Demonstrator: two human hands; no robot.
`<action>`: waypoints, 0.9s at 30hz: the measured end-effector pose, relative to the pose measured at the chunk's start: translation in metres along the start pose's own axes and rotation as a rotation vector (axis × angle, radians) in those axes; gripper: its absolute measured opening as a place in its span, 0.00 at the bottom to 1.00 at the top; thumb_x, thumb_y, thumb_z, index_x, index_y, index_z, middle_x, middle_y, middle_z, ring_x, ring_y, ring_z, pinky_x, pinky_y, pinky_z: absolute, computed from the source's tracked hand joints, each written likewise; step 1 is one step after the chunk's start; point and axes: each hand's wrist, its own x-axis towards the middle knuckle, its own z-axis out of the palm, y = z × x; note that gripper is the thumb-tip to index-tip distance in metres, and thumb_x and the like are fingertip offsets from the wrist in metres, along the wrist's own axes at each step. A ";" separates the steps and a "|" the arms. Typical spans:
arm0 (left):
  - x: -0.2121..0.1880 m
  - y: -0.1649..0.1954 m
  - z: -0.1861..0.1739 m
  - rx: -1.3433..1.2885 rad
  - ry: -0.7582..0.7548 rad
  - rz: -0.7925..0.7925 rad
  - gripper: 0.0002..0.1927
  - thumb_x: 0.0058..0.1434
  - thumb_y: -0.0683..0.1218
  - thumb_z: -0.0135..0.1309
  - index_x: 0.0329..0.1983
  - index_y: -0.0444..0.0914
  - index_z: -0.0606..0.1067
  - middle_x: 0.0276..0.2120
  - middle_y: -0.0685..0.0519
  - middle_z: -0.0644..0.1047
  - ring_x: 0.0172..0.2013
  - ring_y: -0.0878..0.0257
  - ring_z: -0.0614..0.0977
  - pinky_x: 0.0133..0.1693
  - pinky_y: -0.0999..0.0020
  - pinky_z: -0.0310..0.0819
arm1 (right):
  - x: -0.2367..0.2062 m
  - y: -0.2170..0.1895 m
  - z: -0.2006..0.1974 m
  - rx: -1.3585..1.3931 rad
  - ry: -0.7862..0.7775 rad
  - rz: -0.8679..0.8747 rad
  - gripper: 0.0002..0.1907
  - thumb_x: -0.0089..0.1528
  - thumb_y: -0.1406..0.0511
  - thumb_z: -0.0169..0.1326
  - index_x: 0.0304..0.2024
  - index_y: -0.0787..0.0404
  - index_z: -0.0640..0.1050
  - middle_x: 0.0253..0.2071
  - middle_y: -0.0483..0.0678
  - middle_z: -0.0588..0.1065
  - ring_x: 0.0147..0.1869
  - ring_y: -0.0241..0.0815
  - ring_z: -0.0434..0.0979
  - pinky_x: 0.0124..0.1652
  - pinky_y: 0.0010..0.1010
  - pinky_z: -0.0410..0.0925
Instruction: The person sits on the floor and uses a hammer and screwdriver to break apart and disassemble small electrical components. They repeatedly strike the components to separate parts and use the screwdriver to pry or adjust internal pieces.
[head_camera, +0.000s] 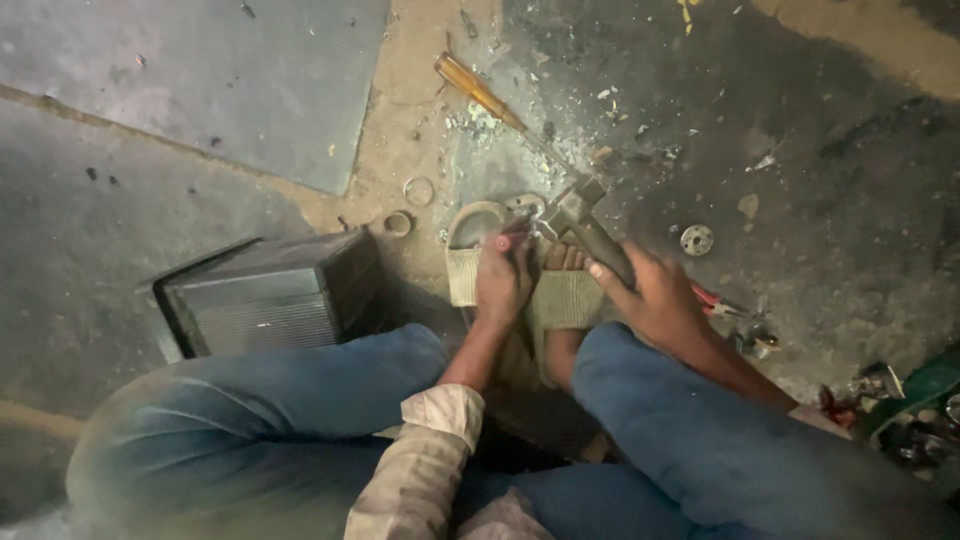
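Head view: right hand (665, 300) fingers wrap the heavy, rigid hammer (585, 225) low on its handle, left hand (503, 280) fingers beside its head pinching a small, hard red-tipped piece (503, 241).

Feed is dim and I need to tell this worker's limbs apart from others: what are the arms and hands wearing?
Both hands, left hand and right hand, are bare, with no gloves. The left arm has a pale beige cloth sleeve rolled to the forearm. The right cuff is barely visible.

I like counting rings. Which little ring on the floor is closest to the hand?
The thicker ring beside the dark box lies closest to the left hand; the thin ring lies farther up.
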 end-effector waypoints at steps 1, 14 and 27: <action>0.000 0.002 -0.001 0.019 -0.008 0.079 0.13 0.70 0.46 0.48 0.54 0.34 0.73 0.44 0.39 0.78 0.44 0.40 0.80 0.48 0.51 0.73 | 0.000 0.002 0.000 0.008 -0.013 0.017 0.22 0.65 0.54 0.56 0.47 0.68 0.76 0.29 0.63 0.76 0.34 0.62 0.79 0.33 0.47 0.69; 0.009 0.011 -0.005 0.041 -0.077 0.034 0.15 0.73 0.45 0.46 0.59 0.35 0.70 0.44 0.36 0.78 0.45 0.35 0.78 0.49 0.46 0.70 | -0.004 0.017 0.002 -0.013 -0.040 0.096 0.28 0.65 0.50 0.55 0.52 0.70 0.75 0.29 0.63 0.77 0.32 0.58 0.81 0.32 0.45 0.71; 0.009 -0.001 0.003 0.129 -0.075 0.124 0.17 0.70 0.45 0.51 0.59 0.34 0.68 0.44 0.32 0.78 0.44 0.30 0.77 0.47 0.43 0.69 | -0.007 0.019 -0.001 0.040 -0.162 0.282 0.26 0.64 0.49 0.51 0.49 0.66 0.76 0.23 0.60 0.77 0.27 0.57 0.82 0.29 0.46 0.70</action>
